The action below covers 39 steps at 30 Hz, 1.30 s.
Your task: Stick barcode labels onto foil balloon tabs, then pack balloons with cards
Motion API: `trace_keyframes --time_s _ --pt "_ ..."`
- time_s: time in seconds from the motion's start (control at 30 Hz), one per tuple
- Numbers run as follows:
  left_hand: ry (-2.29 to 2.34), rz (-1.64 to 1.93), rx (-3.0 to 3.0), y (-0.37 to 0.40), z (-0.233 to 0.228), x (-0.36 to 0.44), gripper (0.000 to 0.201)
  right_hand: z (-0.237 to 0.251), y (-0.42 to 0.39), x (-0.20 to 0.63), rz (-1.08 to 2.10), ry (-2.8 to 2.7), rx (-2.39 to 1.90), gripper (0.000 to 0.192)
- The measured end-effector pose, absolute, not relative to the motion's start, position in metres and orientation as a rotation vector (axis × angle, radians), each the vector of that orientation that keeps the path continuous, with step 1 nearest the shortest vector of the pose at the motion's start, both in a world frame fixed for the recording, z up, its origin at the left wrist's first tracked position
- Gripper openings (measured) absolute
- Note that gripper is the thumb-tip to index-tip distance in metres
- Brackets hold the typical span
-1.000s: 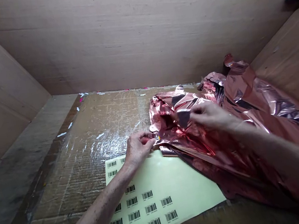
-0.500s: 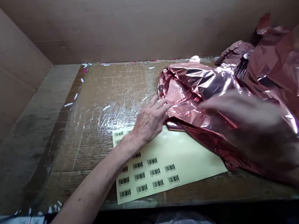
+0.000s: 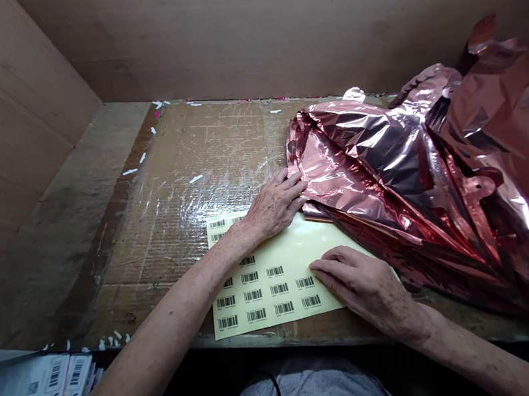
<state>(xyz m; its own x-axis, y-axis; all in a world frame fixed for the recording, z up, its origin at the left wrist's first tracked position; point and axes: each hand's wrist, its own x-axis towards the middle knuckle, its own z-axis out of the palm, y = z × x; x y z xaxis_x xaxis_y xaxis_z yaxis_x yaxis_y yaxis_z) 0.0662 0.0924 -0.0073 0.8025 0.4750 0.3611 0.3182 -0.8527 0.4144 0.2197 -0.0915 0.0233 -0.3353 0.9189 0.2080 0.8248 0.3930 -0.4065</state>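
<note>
Resting now on barcode label sheet, right hand is being laid flat, fingers open, lifted off pink foil. Left hand is being kept flat, empty, at foil edge. Sheet lying at bench front, foil overlapping its far corner.

- Your view was moderately lit, with soft light from above.
- Glare streaked the pink foil sheet and the taped cardboard surface.
- The right corners darkened into vignette, and straight edges bowed near the borders.
- Your lap below the table edge lay in deep shadow.
</note>
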Motion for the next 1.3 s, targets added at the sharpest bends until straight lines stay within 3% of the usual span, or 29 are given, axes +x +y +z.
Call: trace_keyframes --time_s 0.3,0.5,0.73,0.87,1.1,1.3 --pt "0.631 0.688 2.694 0.092 -0.011 0.065 0.032 0.01 -0.072 0.178 0.204 -2.377 -1.334 0.025" --pt "0.65 0.696 2.691 0.091 -0.013 0.064 0.031 0.012 -0.063 0.18 0.484 -2.291 -1.396 0.021" --pt "0.654 0.677 2.671 0.091 -0.012 0.064 0.029 0.009 -0.058 0.172 0.472 -2.292 -1.549 0.015" --pt "0.652 0.684 2.665 0.091 -0.012 0.064 0.028 0.019 -0.055 0.175 0.783 -2.129 -1.571 0.014" --pt "0.594 0.671 2.64 0.093 -0.002 0.059 0.027 0.063 -0.019 0.221 1.229 -1.829 -1.466 0.029" --pt "0.596 0.636 2.656 0.093 0.009 0.058 0.024 0.077 0.044 0.277 1.134 -1.832 -1.587 0.039"
